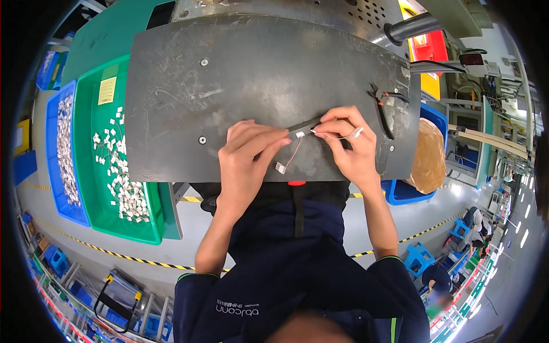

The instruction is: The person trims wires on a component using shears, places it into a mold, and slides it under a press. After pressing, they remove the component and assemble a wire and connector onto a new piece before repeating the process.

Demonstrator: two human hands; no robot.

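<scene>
My left hand (249, 157) is closed, thumb and forefinger pinched at the left end of a narrow dark grey strip (303, 125). At the strip's lower edge sits a white connector (300, 134). Its thin wires run down to a second white connector (281, 167) lying on the dark worktop (251, 74). My right hand (353, 146) is closed too, pinching a small white connector (313, 131) close to the strip. From it a pale wire crosses the fingers to a white end piece (357, 132). How the fingertips grip the strip is partly hidden.
Black-and-red pliers (382, 108) lie at the right of the worktop. Left stand a green bin (91, 126) with wired connectors and a blue bin (82, 194) of small white parts. A blue crate (397, 193) with brown wrapping is at right. A metal machine (274, 8) borders the far side.
</scene>
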